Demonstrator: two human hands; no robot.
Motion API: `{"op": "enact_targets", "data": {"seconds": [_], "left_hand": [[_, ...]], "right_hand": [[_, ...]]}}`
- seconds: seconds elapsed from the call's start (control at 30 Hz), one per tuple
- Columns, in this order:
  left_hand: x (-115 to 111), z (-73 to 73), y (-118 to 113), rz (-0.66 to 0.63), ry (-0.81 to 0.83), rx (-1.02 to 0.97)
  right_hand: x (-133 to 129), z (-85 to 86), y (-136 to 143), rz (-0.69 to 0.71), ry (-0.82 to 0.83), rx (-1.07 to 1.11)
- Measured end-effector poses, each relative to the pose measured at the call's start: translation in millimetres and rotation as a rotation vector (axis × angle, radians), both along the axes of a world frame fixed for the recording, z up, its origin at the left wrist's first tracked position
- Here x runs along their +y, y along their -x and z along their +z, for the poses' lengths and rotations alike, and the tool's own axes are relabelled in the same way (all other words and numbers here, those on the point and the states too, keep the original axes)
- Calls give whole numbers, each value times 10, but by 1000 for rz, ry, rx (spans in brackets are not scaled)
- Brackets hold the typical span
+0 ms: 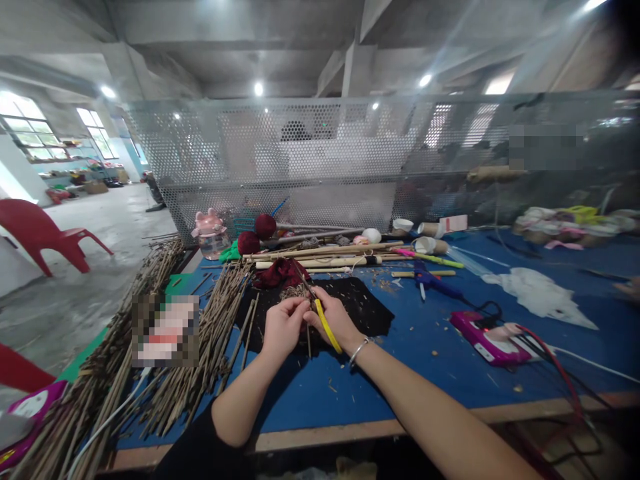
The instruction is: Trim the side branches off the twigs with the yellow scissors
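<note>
My right hand [333,320] is closed around a pair of scissors with a yellow handle [327,328], their dark blades pointing up and away from me. With fingertips pinched together, my left hand [284,325] meets it over a black cloth [367,308]. A thin twig [309,343] shows below the meeting fingers and seems to be held there; the fingers partly hide it. Just beyond the hands lies a small heap of short cut twig pieces [295,291]. Dark red fabric [281,272] is bunched behind that heap. Long twigs [215,333] lie in a bundle left of my left hand.
On the right are a blue glue gun [435,283], a magenta power strip [493,339] with cables and a crumpled white plastic bag [543,293]. Sticks, dark red balls [249,243] and a pink-lidded jar [210,235] line the back, before a perforated metal screen [300,160].
</note>
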State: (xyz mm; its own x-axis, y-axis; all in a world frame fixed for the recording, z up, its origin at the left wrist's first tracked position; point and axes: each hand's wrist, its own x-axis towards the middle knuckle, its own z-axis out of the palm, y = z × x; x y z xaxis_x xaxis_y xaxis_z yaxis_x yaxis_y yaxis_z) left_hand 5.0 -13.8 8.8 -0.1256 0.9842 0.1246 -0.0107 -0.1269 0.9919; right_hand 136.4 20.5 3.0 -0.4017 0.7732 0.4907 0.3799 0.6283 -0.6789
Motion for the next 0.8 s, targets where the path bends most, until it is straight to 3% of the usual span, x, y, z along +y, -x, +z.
{"op": "enact_targets", "data": {"seconds": [0.4, 0.6, 0.8], "left_hand": [[-29, 51, -2, 17, -24, 50], [-29, 63, 19, 2, -56, 63], [-26, 53, 23, -29, -95, 81]], "right_hand": [[-12, -10, 27, -29, 40, -18], [3, -4, 4, -15, -67, -117], [19, -26, 15, 33, -109, -76]]}}
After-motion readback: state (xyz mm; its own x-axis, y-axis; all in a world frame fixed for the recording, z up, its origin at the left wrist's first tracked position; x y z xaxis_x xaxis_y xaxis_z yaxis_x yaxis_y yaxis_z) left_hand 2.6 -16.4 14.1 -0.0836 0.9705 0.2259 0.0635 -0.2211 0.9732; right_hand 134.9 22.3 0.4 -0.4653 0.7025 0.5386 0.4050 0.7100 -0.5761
